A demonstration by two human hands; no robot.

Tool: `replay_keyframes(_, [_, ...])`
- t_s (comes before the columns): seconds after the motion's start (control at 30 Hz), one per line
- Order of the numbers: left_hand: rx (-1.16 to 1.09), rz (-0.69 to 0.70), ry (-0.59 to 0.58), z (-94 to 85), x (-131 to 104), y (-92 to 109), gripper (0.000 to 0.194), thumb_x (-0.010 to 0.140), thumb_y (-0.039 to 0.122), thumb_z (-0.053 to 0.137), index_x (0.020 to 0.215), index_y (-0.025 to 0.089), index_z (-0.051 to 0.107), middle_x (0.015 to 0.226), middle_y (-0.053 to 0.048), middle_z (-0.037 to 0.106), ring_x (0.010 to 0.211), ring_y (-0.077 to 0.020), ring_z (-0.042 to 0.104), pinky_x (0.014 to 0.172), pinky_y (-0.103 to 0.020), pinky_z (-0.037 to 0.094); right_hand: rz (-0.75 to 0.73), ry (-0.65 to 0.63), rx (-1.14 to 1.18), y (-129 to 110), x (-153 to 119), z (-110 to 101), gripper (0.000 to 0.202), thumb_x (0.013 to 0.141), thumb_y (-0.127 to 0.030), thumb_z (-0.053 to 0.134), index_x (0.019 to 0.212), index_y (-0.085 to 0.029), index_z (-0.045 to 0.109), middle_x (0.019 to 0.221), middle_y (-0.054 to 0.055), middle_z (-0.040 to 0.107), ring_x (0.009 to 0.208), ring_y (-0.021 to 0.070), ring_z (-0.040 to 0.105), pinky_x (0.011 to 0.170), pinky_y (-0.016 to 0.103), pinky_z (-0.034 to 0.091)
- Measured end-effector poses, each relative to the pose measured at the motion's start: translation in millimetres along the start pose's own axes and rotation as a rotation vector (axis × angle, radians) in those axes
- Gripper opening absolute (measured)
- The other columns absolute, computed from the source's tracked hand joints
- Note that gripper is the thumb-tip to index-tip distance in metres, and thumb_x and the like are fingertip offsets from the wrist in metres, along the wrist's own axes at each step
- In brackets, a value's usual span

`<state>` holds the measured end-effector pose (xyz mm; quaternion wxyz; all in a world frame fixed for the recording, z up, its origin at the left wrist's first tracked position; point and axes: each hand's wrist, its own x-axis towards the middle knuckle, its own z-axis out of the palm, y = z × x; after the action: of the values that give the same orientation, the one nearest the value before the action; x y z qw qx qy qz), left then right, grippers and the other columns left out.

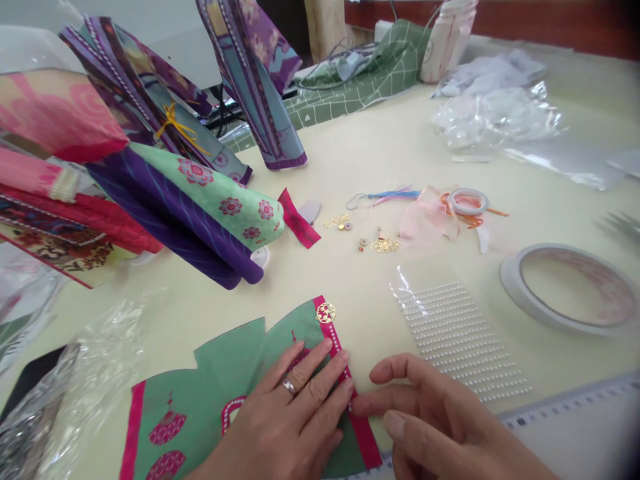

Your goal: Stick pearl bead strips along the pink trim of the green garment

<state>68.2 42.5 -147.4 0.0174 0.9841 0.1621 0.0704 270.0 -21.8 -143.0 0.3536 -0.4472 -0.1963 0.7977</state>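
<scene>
A green fabric piece (pixel 230 347) with pink edge bands and pink fan motifs lies flat at the lower middle. My left hand (pixel 300 413) rests spread on it, fingertips at the right pink band. A gold round ornament (pixel 325 313) sits at the top of that band, and a row of small pearls runs down below it. My right hand (pixel 430 420) is just to the right, its index fingertip touching the band's edge, thumb and fingers apart, nothing visible between them. A sheet of pearl strips (pixel 465 333) lies beyond my right hand.
Dressed fabric figures (pixel 190 207) stand at the left and back. A large tape roll (pixel 570 287) is at the right, above a ruler (pixel 575 400). Gold trinkets (pixel 385 245), ribbons and a small tape roll (pixel 469 201) lie mid-table. Crumpled plastic (pixel 95 373) is at left.
</scene>
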Motion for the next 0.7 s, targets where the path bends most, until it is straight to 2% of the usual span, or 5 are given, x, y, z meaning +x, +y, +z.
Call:
replay_keyframes(0.17, [-0.116,-0.034,0.155,1.0,1.1,2.6,0.021,0.088,0.01,0.049,0.1,0.011,0.066,0.118,-0.012,0.064,0.118,-0.0268,0.053,0.101,-0.047,0.04,0.01,-0.015,0.007,-0.2,0.2,-0.5,0.03,0.083,-0.038,0.059,0.098,-0.021,0.039,0.089,0.001,0.062,0.05,0.0052,0.052,0.048,0.019,0.036])
replay_keyframes(0.33, [-0.181,-0.128,0.269,4.3,2.2,5.5,0.01,0.086,0.012,0.057,0.088,0.016,0.066,0.102,-0.004,0.068,0.1,-0.0199,0.057,0.099,-0.043,0.039,0.016,0.017,0.028,0.5,0.5,-0.5,0.033,0.082,-0.039,0.06,0.101,-0.021,0.039,0.097,0.005,0.063,0.051,0.0058,0.053,0.048,0.02,0.037])
replay_keyframes(0.47, [-0.186,-0.139,0.264,5.1,3.3,7.2,0.011,0.086,0.012,0.057,0.09,0.016,0.066,0.098,-0.003,0.067,0.095,-0.0185,0.055,0.099,-0.042,0.037,0.008,0.014,0.04,1.5,1.6,-1.2,0.033,0.082,-0.038,0.06,0.101,-0.021,0.04,0.094,0.004,0.064,0.05,0.0061,0.053,0.047,0.02,0.037])
replay_keyframes(0.7, [-0.176,-0.113,0.229,1.4,8.1,7.0,0.019,0.092,0.014,0.048,0.091,0.015,0.066,0.092,-0.003,0.067,0.088,-0.018,0.054,0.096,-0.041,0.037,0.002,0.023,0.034,0.9,-0.6,-1.9,0.034,0.082,-0.04,0.06,0.101,-0.021,0.04,0.087,0.002,0.064,0.051,0.007,0.052,0.049,0.021,0.038])
